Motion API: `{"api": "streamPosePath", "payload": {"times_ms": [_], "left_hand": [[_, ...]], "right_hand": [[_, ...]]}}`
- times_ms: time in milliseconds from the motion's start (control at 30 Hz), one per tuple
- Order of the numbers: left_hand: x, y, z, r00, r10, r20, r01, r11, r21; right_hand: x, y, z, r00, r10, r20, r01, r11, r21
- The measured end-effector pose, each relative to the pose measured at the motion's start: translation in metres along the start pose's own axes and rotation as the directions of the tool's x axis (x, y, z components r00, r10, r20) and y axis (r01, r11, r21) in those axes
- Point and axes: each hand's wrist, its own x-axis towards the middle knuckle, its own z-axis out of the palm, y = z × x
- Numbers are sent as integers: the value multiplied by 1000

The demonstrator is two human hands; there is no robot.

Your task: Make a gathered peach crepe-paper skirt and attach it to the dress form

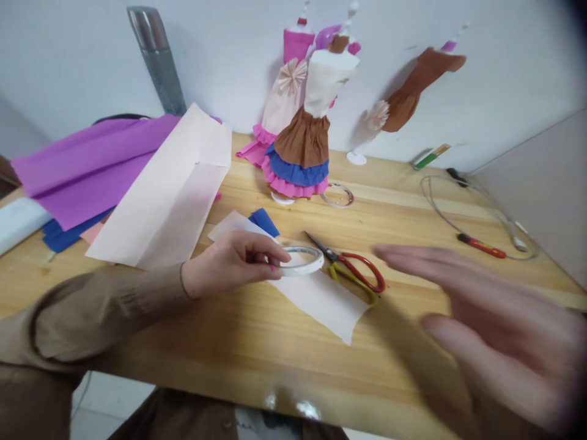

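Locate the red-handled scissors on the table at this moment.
In the head view, the scissors lie on the wooden table near the middle, just right of the tape roll that the left hand holds, beside a pale paper strip.

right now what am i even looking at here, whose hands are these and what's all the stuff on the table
One picture, taken by a camera on a person's head, looking down at their own bare hands over a wooden table. The left hand pinches a tape roll over a pale paper strip. The right hand is open, blurred and holds nothing. Nearby lie red scissors, purple paper, a cream sheet, and paper dresses on small stands by the wall.
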Motion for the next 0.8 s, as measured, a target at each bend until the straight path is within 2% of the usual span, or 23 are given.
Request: {"api": "streamPosePath", "payload": {"times_ms": [67, 100, 167, 200, 267, 367, 467, 667, 800], "left_hand": [[-5, 2, 0, 996, 85, 19, -87, 990, 111], [-9, 4, -1, 990, 138, 32, -141, 977, 158], [-16, 5, -5, 976, 210, 56, -217, 950, 223], [-20, 5, -8, 975, 212, 69, -222, 944, 244], [-28, 2, -15, 982, 169, 88, -186, 948, 257], [-40, -4, -25, 984, 92, 151, -125, 966, 228], [-47, -7, -36, 971, 115, 208, -153, 972, 179], [-54, -1, -60, 965, 257, 57, -259, 965, 28], [-56, 3, -76, 963, 260, -72, -262, 965, -18]], "right_hand": [[38, -12, 21, 983, -157, 92, 142, 978, 151], [53, -19, 31, 973, -197, 119, 174, 969, 178], [72, -30, 49, 942, -224, 250, 161, 955, 250], [76, -34, 55, 933, -233, 274, 151, 946, 288], [78, -41, 64, 929, -259, 265, 153, 920, 361], [77, -47, 71, 925, -333, 185, 231, 876, 423], [84, -48, 76, 909, -376, 180, 265, 855, 445], [118, -53, 87, 908, -404, 107, 271, 764, 586], [143, -60, 84, 937, -323, 137, 159, 739, 655]]}}
